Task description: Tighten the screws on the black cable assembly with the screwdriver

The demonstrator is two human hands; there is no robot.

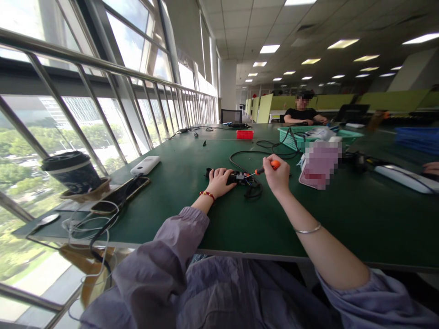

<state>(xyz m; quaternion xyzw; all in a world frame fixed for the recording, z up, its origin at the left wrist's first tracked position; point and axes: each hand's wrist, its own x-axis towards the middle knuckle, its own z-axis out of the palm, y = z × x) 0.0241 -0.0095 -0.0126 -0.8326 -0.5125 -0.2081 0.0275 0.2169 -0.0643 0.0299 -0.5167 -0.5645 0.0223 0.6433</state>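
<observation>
My left hand (219, 183) lies over a black device (240, 177) on the green table, its fingers wrapped across the body and pressing it down. What kind of device it is, I cannot make out; small wires show at its right end. In my right hand (277, 177) is a screwdriver (259, 171) with an orange and black handle, gripped in a closed fist. Its thin shaft slants down to the left, and the tip meets the device's wired end. A black cable (236, 154) loops behind the device.
A phone (320, 167) leans near a green basket (288, 138) of items at the right. Farther back sits a red box (244, 135). At the left are a cup (72, 172), a white power bank (146, 165) and coiled cables. A person (302, 114) sits across the table.
</observation>
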